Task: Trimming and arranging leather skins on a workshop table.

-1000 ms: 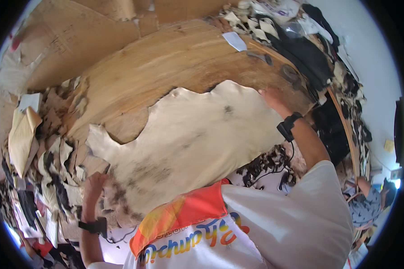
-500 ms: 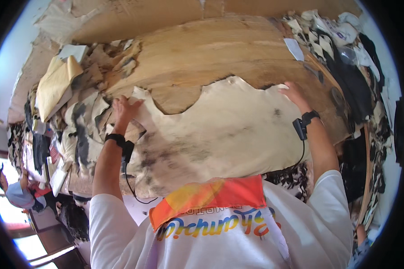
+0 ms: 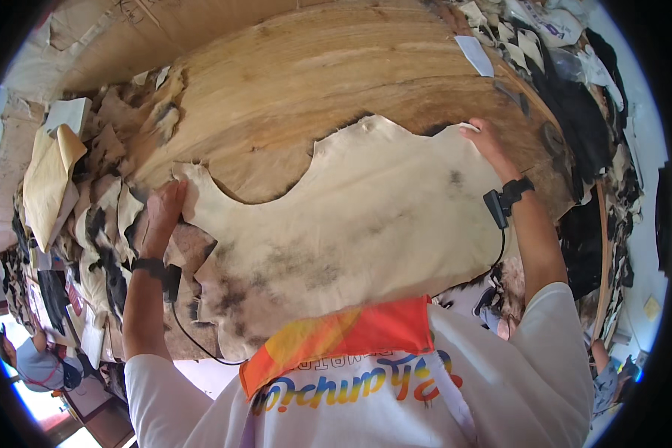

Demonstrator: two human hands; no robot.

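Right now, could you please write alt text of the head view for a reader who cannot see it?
A person spreads a large pale hide over a wooden table, left hand flat on its left edge, right hand on its far right corner. Hide scraps pile up at the left.

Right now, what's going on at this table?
A person is spreading a large pale hide flat on a round wooden table. The left hand presses on the hide's left edge; the right hand rests on its far right corner. Heaps of hide scraps crowd the table's left side, and dark pieces pile up on the right.
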